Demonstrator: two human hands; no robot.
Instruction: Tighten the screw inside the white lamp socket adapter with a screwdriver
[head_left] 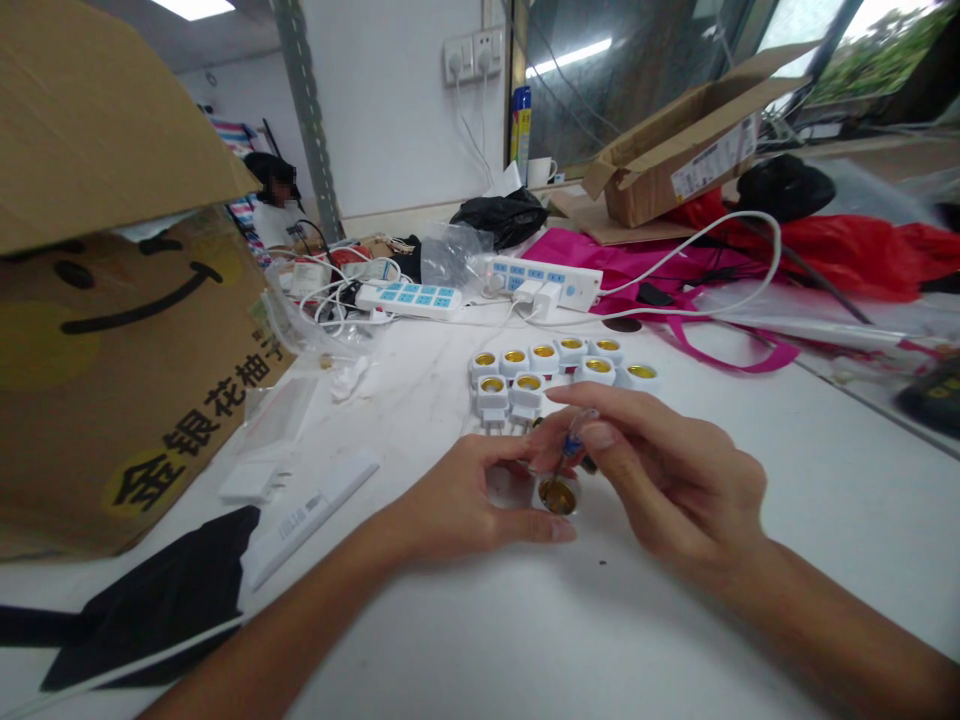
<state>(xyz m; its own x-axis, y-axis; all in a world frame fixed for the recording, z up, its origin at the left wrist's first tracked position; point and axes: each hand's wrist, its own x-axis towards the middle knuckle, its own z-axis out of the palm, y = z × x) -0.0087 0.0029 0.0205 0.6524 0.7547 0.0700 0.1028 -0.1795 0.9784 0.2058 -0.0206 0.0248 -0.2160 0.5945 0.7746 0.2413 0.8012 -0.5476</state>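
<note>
A white plastic lamp-socket adapter [558,508] with a brass-lined cup sits low on the white worktop [480,640], cup facing up, held between the two hands. The left hand [457,495] curls closed around its side, thumb and fingers wrapping the white body. The right hand [675,470] is closed in a pinch on a slim screwdriver with a blue and clear handle [574,443], partly hidden by the fingers, and its thin metal shaft reaches down into the brass cup.

Just beyond the fingers stands a loose cluster of about nine matching white adapters with brass cups [544,365], some tipped to show their flat metal prongs. Farther back lie two white power strips with blue sockets [409,298], with white cables looping around them. Beside them sit a crumpled clear plastic bag [456,255] and a black plastic bag [501,218], both of unclear contents.

On the left, a large brown cardboard box printed with a smiley face and yellow-and-black Chinese lettering [127,330] rises with one flap up, and what it holds is out of sight. A second open brown cardboard box [675,160] rests on the far side, its inside also hidden, above a magenta bag [637,265] and a red cloth [847,250]. Another person in a white top [274,225] sits in the far left background.
</note>
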